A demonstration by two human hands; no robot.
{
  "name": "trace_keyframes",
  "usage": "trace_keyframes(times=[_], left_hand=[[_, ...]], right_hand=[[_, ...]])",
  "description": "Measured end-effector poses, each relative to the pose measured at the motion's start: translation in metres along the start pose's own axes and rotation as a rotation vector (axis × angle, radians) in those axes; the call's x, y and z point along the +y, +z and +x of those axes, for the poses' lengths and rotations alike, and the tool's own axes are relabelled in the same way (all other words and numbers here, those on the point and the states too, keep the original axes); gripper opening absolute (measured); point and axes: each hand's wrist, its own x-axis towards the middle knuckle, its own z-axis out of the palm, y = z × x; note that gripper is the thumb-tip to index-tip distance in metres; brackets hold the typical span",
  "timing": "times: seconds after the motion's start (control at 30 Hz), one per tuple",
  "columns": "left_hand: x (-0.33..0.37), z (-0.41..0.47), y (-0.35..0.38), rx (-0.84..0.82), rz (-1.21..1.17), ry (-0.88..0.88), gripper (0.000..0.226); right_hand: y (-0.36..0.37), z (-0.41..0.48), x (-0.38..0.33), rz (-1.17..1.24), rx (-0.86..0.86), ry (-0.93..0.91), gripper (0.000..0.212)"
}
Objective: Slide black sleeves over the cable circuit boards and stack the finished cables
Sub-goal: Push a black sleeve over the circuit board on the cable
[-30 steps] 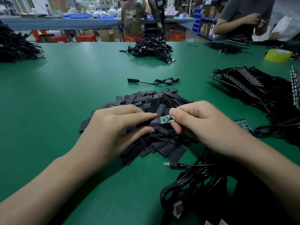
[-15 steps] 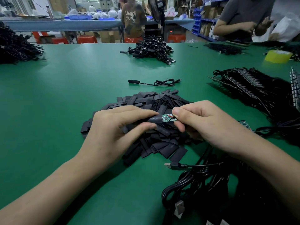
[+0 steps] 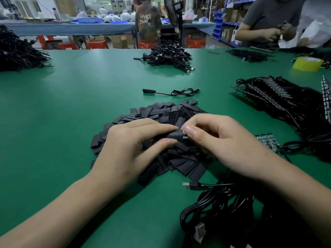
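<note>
left hand (image 3: 132,147) pinches black sleeve (image 3: 174,134) between thumb and forefinger. right hand (image 3: 222,142) pinches circuit board (image 3: 184,137), only small end visible outside sleeve. hands close together over sleeve pile (image 3: 161,111) on green table (image 3: 53,122). one sleeved cable (image 3: 149,91) lies beyond pile, apart.

Left hand (image 3: 129,149) pinching black sleeve (image 3: 174,135) between thumb and forefinger, right hand (image 3: 223,140) gripping circuit board (image 3: 184,137) with curled fingers, both bare forearms angling inward
</note>
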Motion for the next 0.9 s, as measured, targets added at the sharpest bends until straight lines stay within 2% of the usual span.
trace_keyframes(times=[0.07, 0.2, 0.47, 0.7, 0.9], left_hand=[[-0.0007, 0.0007, -0.0007, 0.019, -0.006, -0.023, 0.023], [-0.0012, 0.0013, -0.0014, 0.044, -0.045, -0.074, 0.022], [-0.0013, 0.0001, 0.0021, 0.023, -0.116, -0.148, 0.022], [-0.0009, 0.0003, 0.0030, -0.020, -0.086, -0.126, 0.021], [-0.0009, 0.0010, 0.0026, 0.026, -0.100, -0.134, 0.021]], right_hand=[[-0.0006, -0.0002, 0.0006, 0.008, 0.073, -0.061, 0.007], [-0.0003, -0.0030, -0.0018, -0.137, 0.160, -0.225, 0.005], [-0.0016, -0.0014, 0.0007, -0.353, 0.216, -0.341, 0.005], [0.0003, -0.0009, 0.0018, -0.385, 0.209, -0.362, 0.006], [0.0000, -0.0021, 0.0008, -0.241, 0.254, -0.286, 0.013]])
